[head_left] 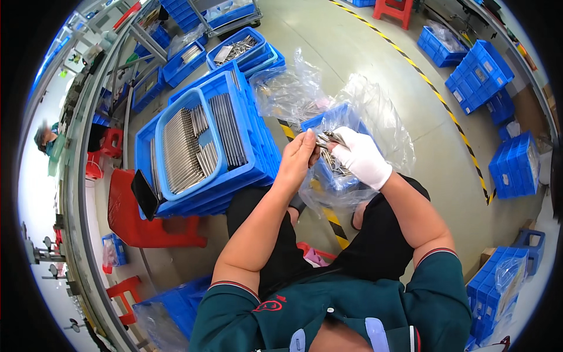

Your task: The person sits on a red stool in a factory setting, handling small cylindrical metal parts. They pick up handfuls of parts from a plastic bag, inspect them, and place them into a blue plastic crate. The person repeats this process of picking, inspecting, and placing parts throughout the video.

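Note:
My bare left hand (299, 157) and my right hand (362, 157), in a white glove, meet in front of me. Between them is a small bunch of slim shiny metal pieces (329, 138), too small to tell their exact kind. The right fingers wrap around the bunch, and the left thumb and fingers pinch at its left end. Just below the hands, a blue crate (359, 117) lined with clear plastic holds more loose metal pieces (337, 166). To the left, a light blue tray (221, 154) carries neat rows of slim metal pieces (183, 146).
The tray rests on stacked blue crates (258, 167). A black flat object (144, 195) leans at their near corner, beside a red stool (126, 217). Clear plastic bags (381, 111) spread around the lined crate. More blue crates (480, 76) stand right; a person (50, 141) is far left.

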A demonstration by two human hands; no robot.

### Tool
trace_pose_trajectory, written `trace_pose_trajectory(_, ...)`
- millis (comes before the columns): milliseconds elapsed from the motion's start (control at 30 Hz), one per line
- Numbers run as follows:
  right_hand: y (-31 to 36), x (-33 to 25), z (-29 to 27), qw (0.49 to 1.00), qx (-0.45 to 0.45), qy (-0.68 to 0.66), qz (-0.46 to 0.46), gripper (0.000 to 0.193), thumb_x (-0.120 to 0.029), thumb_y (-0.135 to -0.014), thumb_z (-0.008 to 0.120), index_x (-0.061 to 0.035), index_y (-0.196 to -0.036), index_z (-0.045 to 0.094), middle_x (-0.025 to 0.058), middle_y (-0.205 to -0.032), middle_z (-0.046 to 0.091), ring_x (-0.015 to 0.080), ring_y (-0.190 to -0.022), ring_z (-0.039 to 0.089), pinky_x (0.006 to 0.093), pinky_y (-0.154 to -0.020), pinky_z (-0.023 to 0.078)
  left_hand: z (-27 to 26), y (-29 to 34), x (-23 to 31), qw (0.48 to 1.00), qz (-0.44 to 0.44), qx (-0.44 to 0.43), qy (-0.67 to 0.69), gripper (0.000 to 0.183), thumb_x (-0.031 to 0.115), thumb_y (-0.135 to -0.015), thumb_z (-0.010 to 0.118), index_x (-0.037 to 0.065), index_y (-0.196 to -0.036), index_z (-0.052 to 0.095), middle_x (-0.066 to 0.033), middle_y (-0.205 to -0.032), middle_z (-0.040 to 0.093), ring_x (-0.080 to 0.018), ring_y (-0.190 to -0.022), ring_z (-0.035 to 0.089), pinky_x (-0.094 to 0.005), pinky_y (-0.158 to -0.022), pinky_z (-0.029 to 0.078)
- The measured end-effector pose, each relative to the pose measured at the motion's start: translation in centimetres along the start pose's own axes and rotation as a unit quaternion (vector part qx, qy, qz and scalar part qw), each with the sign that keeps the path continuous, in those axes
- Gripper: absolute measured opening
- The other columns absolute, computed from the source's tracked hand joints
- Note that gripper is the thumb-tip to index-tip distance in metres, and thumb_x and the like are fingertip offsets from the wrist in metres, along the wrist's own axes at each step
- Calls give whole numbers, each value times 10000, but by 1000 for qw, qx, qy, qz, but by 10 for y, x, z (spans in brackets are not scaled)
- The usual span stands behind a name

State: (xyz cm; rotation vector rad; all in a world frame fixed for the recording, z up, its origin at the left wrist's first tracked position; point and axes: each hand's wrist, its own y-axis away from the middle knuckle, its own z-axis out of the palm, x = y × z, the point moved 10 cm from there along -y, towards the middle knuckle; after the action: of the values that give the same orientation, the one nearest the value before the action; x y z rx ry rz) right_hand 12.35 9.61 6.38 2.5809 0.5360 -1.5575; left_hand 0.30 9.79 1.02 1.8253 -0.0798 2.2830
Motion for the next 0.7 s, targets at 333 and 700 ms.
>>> trace_pose_trajectory(333,1,-3,-7,997,-21,61,-41,178,-227,-885,537,-56,-934,542,198,-763,598,392,-729,582,432,-637,445,9,-4,12,987,60,-39,-145,324,296,-966,513,23,-798,557,16,-670,481,-60,-616,414,-227,-551,339)
trace_pose_trajectory(700,2,-1,-10,998,-15,47,-37,190,-221,-883,543,-35,-924,548,207,-764,590,387,-733,583,411,-648,450,8,-3,10,987,36,-51,-145,270,268,-953,533,25,-844,578,17,-682,506,-62,-615,434,-222,-566,360)
